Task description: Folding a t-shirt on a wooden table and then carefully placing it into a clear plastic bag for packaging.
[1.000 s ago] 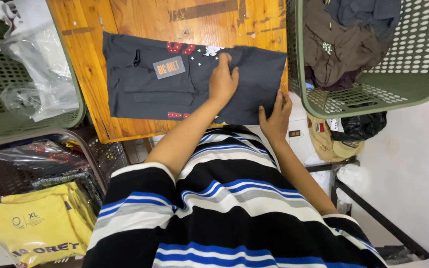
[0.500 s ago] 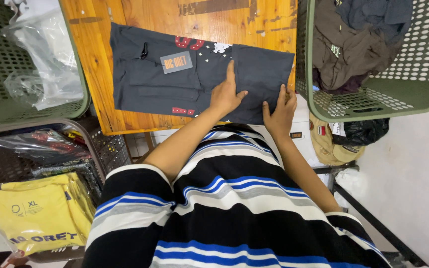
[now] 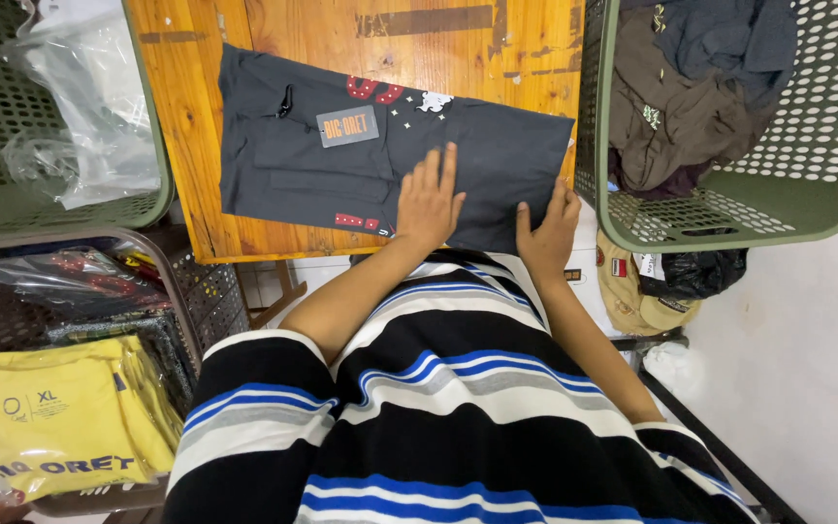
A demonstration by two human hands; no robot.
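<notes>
Green basket (image 3: 831, 209) at right held dark clothes (image 3: 700, 87). I pressed left hand (image 3: 429, 199) and right hand (image 3: 547, 228), fingers spread flat, onto dark garment (image 3: 283, 165) near table edge (image 3: 196, 146).

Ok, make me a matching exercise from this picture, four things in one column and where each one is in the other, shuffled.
Things:
1. dark folded garment
2. brown clothes
3. yellow packaged shirts
4. clear plastic bags

Places:
A. in the green basket at the left edge
B. flat on the wooden table
C. in the green basket on the right
D. in the dark basket at lower left

Pairs: 1-B, 2-C, 3-D, 4-A
</notes>
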